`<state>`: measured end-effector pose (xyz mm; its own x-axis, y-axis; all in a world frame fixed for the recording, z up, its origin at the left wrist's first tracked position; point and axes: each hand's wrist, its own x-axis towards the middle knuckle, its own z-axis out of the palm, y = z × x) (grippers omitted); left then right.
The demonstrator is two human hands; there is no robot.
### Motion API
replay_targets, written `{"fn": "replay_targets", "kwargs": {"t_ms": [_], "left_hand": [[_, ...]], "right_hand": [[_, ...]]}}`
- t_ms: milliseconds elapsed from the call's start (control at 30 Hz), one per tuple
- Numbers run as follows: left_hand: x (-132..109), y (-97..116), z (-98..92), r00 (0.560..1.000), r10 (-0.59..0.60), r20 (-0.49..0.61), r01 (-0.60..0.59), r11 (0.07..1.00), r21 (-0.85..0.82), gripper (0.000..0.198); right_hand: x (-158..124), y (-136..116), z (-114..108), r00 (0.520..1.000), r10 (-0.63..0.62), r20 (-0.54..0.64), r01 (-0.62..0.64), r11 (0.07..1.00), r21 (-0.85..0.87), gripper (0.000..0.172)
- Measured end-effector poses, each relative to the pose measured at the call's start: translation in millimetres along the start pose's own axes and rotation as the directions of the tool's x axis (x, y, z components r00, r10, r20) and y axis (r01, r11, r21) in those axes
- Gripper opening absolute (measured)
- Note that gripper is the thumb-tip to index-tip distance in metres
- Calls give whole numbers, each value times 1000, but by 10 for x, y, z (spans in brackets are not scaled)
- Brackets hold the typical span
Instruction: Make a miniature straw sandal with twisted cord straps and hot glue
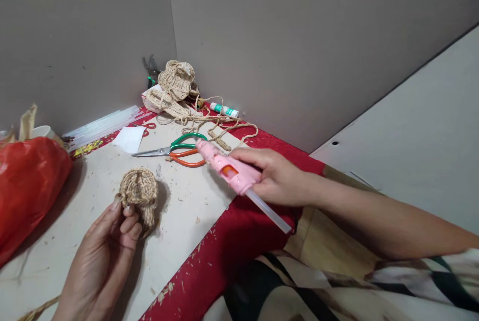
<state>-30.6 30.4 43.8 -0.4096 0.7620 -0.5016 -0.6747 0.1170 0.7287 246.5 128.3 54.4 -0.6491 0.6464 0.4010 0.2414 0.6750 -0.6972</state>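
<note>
The left hand [107, 251] pinches the weave [139, 186] between thumb and fingers at its lower left edge. The weave stands just beyond the fingertips, above the board [187, 231]; its rounded upper part faces the camera, and a second part hangs beneath it, next to the curled fingers and partly hidden by them. Whether its lower end touches the board, I cannot tell.

The right hand [279, 176] is wrapped around the handle of the pink gun [224, 164], the fingers partly hidden behind it. The gun's tip points up and to the left, and a clear stick [269, 211] juts from its back end, down and to the right, over the red cloth [209, 261]. The two hands are well apart, with the weave to the left of the gun and not touching it.

The scissors [160, 152] lie on the board beyond the weave, their blades pointing left; the gun's tip overlaps their handles in this view. Further back is a heap of rope [168, 104] with another woven piece [175, 79] on top. The red bag [30, 186] sits left of the weave, apart from the left hand.
</note>
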Motion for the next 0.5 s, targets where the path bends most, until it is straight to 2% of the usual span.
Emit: {"fn": "replay_targets", "kwargs": {"t_ms": [100, 167, 300, 500], "left_hand": [[24, -19, -40, 1000, 0, 5, 0, 1000, 5, 16], [35, -37, -67, 999, -16, 29, 16, 1000, 4, 17], [54, -78, -111, 997, -32, 70, 32, 999, -5, 14], [82, -119, -158, 992, -56, 116, 60, 998, -30, 11]], "right_hand": [[59, 39, 189, 979, -196, 60, 197, 980, 3, 9], [112, 41, 291, 955, -270, 119, 263, 962, 73, 10], [221, 39, 459, 918, -333, 215, 307, 940, 146, 16], [290, 51, 576, 905, -366, 216, 341, 929, 145, 24]]}}
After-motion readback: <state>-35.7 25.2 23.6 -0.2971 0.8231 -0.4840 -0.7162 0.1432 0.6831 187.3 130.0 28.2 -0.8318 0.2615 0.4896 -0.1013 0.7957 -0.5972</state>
